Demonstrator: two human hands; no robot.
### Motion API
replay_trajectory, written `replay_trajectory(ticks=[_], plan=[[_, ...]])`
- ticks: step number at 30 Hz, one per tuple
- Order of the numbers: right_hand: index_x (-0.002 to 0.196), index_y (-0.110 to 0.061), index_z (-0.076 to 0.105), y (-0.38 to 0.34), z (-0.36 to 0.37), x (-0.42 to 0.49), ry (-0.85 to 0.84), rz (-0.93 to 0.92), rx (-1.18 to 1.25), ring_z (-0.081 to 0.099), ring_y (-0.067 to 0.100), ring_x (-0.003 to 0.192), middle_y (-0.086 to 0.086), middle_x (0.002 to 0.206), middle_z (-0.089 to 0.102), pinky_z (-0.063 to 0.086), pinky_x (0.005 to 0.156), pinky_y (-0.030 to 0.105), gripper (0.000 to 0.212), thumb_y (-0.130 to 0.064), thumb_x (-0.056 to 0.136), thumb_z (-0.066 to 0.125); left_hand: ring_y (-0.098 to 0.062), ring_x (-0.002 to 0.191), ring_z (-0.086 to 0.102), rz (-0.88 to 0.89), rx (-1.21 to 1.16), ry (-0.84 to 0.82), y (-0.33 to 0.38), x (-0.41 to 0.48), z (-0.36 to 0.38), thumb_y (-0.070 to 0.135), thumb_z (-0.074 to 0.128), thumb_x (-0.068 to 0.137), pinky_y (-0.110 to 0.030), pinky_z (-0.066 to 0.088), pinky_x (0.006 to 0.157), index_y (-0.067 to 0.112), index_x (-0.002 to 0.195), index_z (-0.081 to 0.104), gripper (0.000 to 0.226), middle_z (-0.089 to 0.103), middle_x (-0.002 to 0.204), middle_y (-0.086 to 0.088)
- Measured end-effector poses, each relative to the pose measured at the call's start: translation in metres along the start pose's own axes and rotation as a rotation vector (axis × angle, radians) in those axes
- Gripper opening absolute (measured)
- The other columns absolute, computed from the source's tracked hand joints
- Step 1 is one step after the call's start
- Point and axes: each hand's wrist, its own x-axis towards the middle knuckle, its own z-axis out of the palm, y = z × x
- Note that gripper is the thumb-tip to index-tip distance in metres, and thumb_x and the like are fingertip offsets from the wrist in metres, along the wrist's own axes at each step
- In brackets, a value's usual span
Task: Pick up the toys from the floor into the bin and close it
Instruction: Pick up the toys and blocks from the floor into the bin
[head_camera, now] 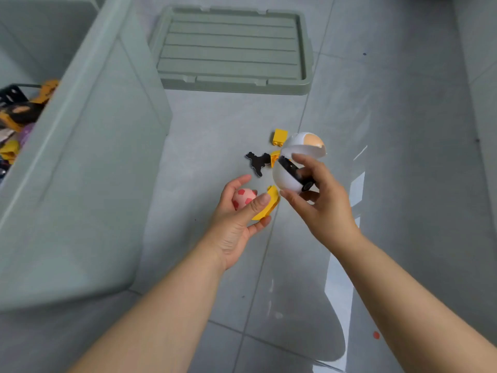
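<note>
My left hand (236, 219) holds a pink ball with red patches (243, 198) in its palm and pinches a yellow curved piece (269, 204) with the thumb. My right hand (320, 200) grips a white egg-shaped toy (294, 160) with a black band and an orange patch on top, raised above the floor. On the tiles beyond lie a yellow brick (279, 137), a second small yellow piece (274, 157) and a flat black animal-shaped piece (258, 162). The open grey-green bin (88, 135) stands at the left with several toys (18, 114) inside.
The bin's lid (231, 49) lies flat on the floor at the back, beyond the toys. Grey tiled floor (403, 130) spreads to the right, with a small red spot (376, 335) near my right forearm.
</note>
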Motion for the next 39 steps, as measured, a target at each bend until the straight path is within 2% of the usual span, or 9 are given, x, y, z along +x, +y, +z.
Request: replay_trajectory(ticks=[4,8,14,18,23,27,30,35,39], plan=[[0.113,-0.032,0.057,-0.052,-0.010,0.007,0.038,-0.142,-0.049,0.052,0.008,0.080,-0.015,0.089,0.054,0.047,0.065,0.022,0.040,-0.013,0.079,0.069,-0.009,0.086,0.067,0.121,0.059,-0.054,0.034,-0.015,0.020,0.046,0.091,0.026,-0.028,0.054,0.071,0.036,0.112,0.055,0.094,0.058,0.096,0.009],[0.111,-0.030,0.059,-0.111,-0.003,0.020,0.053,-0.317,-0.127,0.047,0.011,0.081,-0.016,0.083,0.049,0.040,0.065,0.014,0.033,-0.018,0.081,0.066,-0.010,0.090,0.062,0.336,0.230,0.105,0.086,-0.051,0.031,0.045,0.080,0.040,-0.030,0.052,0.082,0.042,0.112,0.052,0.078,0.051,0.102,0.006],[0.107,-0.032,0.060,-0.213,0.085,0.028,-0.157,-0.496,0.266,0.052,-0.002,0.082,-0.020,0.087,0.051,0.045,0.065,0.015,0.030,-0.014,0.082,0.066,-0.008,0.094,0.064,0.679,0.595,0.288,0.185,-0.153,-0.034,0.051,0.079,0.046,-0.030,0.053,0.083,0.042,0.108,0.052,0.068,0.065,0.105,0.008],[0.110,-0.018,0.062,-0.238,0.188,0.023,-0.398,-0.451,0.116,0.053,0.002,0.093,-0.012,0.095,0.054,0.043,0.080,0.014,0.027,-0.013,0.084,0.064,-0.001,0.092,0.063,0.528,0.729,0.435,0.214,-0.198,-0.117,0.057,0.083,0.037,-0.015,0.050,0.075,0.052,0.104,0.046,0.076,0.065,0.109,0.006],[0.127,-0.022,0.051,-0.236,0.222,0.033,-0.474,-0.398,-0.249,0.048,0.018,0.111,0.002,0.126,0.047,0.039,0.091,0.019,0.041,-0.013,0.088,0.058,0.002,0.112,0.052,0.383,0.743,0.428,0.225,-0.189,-0.170,0.066,0.081,0.033,-0.030,0.037,0.105,0.051,0.140,0.009,0.130,0.040,0.139,0.010],[0.126,-0.022,0.052,-0.231,0.209,0.026,-0.414,-0.418,-0.343,0.048,0.015,0.113,-0.005,0.135,0.040,0.032,0.091,0.010,0.041,-0.012,0.087,0.059,0.006,0.126,0.040,0.501,0.830,0.370,0.221,-0.175,-0.157,0.070,0.078,0.031,-0.029,0.036,0.107,0.060,0.131,0.024,0.115,0.045,0.133,0.021],[0.115,-0.024,0.056,-0.211,0.179,0.017,-0.207,-0.434,-0.233,0.043,0.005,0.116,-0.013,0.124,0.047,0.029,0.096,0.006,0.035,-0.013,0.082,0.060,0.007,0.109,0.050,0.578,0.842,0.353,0.212,-0.167,-0.126,0.060,0.077,0.039,-0.007,0.040,0.083,0.053,0.120,0.038,0.090,0.057,0.117,0.018],[0.100,-0.035,0.052,-0.115,0.100,0.014,0.050,-0.165,-0.215,0.046,-0.001,0.100,-0.014,0.103,0.052,0.037,0.087,0.018,0.027,-0.017,0.079,0.058,0.000,0.084,0.059,0.609,0.832,0.120,0.175,-0.137,-0.060,0.055,0.082,0.045,-0.008,0.041,0.072,0.049,0.105,0.048,0.069,0.061,0.094,0.019],[0.110,-0.018,0.054,-0.007,0.048,0.013,0.098,0.307,-0.354,0.050,0.025,0.109,0.002,0.109,0.050,0.042,0.094,0.038,0.036,-0.010,0.078,0.069,-0.002,0.077,0.059,0.308,0.740,-0.142,0.114,-0.096,-0.004,0.048,0.079,0.047,-0.015,0.047,0.071,0.046,0.098,0.052,0.058,0.062,0.089,0.013]])
